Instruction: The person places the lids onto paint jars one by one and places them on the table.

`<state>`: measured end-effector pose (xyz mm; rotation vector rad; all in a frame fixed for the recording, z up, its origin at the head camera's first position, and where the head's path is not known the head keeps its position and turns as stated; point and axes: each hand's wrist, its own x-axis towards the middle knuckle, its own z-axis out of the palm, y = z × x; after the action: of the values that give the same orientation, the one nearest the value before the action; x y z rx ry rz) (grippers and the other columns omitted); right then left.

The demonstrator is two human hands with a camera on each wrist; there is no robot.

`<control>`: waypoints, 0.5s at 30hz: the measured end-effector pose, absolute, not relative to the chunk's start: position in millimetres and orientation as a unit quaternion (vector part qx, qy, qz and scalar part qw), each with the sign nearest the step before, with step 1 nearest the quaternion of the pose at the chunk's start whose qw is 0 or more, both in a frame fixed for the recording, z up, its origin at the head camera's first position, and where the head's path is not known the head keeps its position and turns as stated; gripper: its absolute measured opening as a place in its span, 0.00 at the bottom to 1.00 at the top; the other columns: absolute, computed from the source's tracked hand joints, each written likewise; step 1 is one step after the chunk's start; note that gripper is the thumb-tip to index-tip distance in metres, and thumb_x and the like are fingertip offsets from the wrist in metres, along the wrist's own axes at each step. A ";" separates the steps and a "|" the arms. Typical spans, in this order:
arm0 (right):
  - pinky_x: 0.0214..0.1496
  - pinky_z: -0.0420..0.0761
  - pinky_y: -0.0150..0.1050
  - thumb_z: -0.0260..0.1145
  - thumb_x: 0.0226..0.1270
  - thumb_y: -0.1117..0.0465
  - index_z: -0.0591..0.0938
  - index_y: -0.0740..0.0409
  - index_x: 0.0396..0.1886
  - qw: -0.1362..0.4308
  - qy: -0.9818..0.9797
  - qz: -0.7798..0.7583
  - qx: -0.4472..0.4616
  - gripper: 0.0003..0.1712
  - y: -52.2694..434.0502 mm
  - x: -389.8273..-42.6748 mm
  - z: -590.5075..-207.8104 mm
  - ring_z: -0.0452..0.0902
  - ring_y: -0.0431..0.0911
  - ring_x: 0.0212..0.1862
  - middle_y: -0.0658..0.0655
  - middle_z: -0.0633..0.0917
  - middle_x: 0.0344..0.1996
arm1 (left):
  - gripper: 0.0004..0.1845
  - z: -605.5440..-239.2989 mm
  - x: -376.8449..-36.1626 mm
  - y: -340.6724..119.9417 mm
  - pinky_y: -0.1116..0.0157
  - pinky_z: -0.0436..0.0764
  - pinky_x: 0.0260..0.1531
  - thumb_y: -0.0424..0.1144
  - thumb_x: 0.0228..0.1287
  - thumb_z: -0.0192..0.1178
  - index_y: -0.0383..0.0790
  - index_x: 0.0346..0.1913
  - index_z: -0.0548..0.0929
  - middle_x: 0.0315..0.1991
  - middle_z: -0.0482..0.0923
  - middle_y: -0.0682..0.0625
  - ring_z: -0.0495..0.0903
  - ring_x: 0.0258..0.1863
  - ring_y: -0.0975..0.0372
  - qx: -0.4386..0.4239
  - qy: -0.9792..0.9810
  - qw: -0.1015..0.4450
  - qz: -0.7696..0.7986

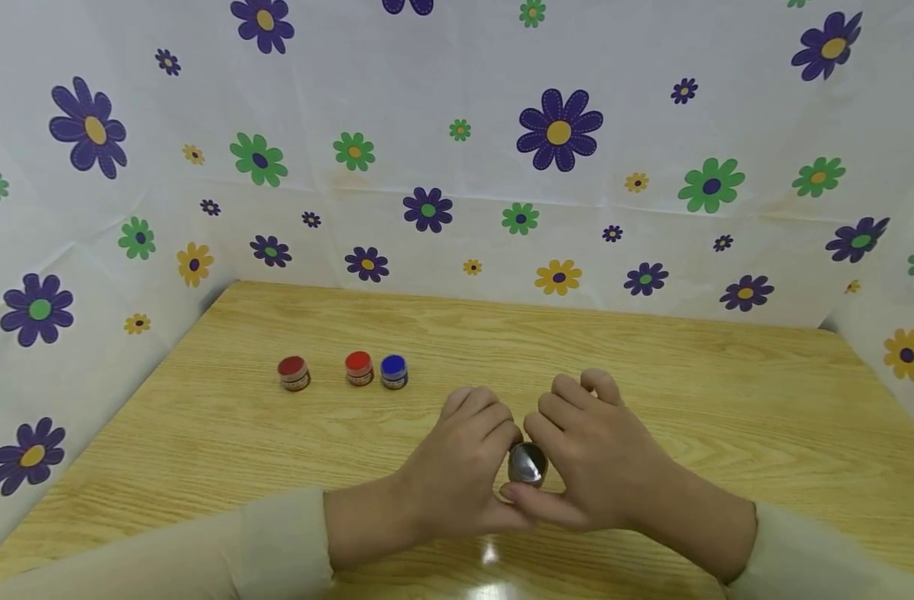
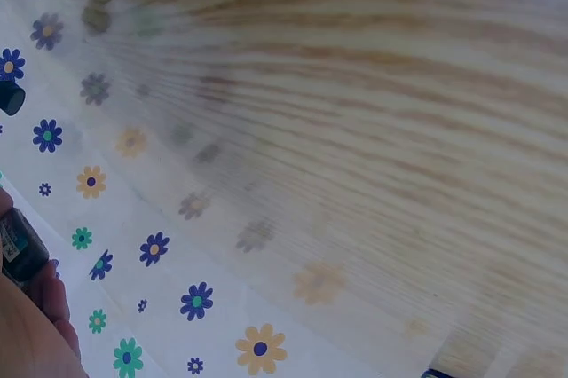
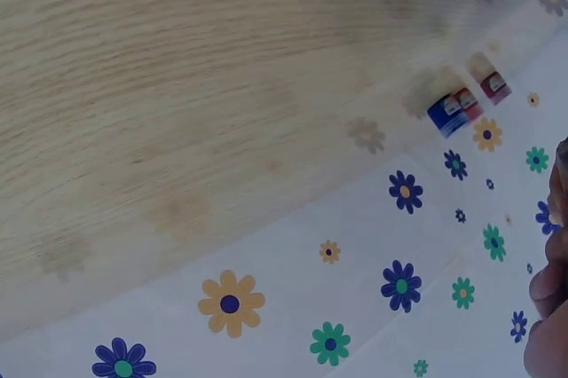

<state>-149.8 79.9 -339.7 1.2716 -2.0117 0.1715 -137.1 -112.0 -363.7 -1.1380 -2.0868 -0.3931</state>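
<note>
Near the front of the table, both hands meet around a small dark paint jar (image 1: 527,464) with a shiny top that faces the head camera. My left hand (image 1: 457,467) grips it from the left, fingers curled, thumb below it. From the right, my right hand (image 1: 595,454) holds the same jar between its thumb and curled fingers. The left wrist view shows the dark jar (image 2: 22,249) with a label, at the left edge beside some fingers. Fingers of my right hand (image 3: 552,285) appear at the right edge of the right wrist view. Much of the jar's side is hidden by the hands.
Left of the hands stand three small jars on the wooden table (image 1: 651,358): a dark red jar (image 1: 294,373), a bright red jar (image 1: 359,368) and a blue jar (image 1: 393,372), the last two close together. A flower-printed white sheet (image 1: 457,167) encloses the back and sides.
</note>
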 end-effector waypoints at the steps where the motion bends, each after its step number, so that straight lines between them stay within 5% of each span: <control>1: 0.44 0.60 0.46 0.43 0.70 0.35 0.69 0.50 0.20 0.356 -0.785 0.063 0.503 0.28 81.8 -150.3 -338.4 0.60 0.45 0.29 0.46 0.66 0.20 | 0.21 -363.5 -137.6 -112.5 0.63 0.67 0.44 0.54 0.35 0.72 0.44 0.27 0.76 0.27 0.74 0.57 0.69 0.35 0.62 -0.443 -0.808 0.356 -0.153; 6: 0.46 0.59 0.46 0.45 0.67 0.40 0.71 0.48 0.24 0.317 -0.783 0.045 0.534 0.21 86.7 -150.7 -335.1 0.60 0.45 0.32 0.46 0.66 0.23 | 0.19 -363.1 -138.3 -113.4 0.64 0.66 0.44 0.52 0.36 0.71 0.45 0.29 0.77 0.28 0.74 0.57 0.68 0.35 0.63 -0.452 -0.807 0.347 -0.156; 15: 0.46 0.58 0.45 0.46 0.66 0.43 0.69 0.49 0.20 0.339 -0.773 0.058 0.534 0.21 82.4 -149.9 -337.4 0.60 0.44 0.30 0.46 0.66 0.20 | 0.22 -362.9 -138.4 -113.4 0.64 0.66 0.45 0.55 0.37 0.72 0.45 0.29 0.77 0.30 0.73 0.57 0.69 0.37 0.62 -0.463 -0.804 0.340 -0.154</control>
<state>-149.9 82.4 -337.4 1.3893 -2.0118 0.1506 -138.4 -113.4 -362.9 -1.2054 -2.0927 -0.4009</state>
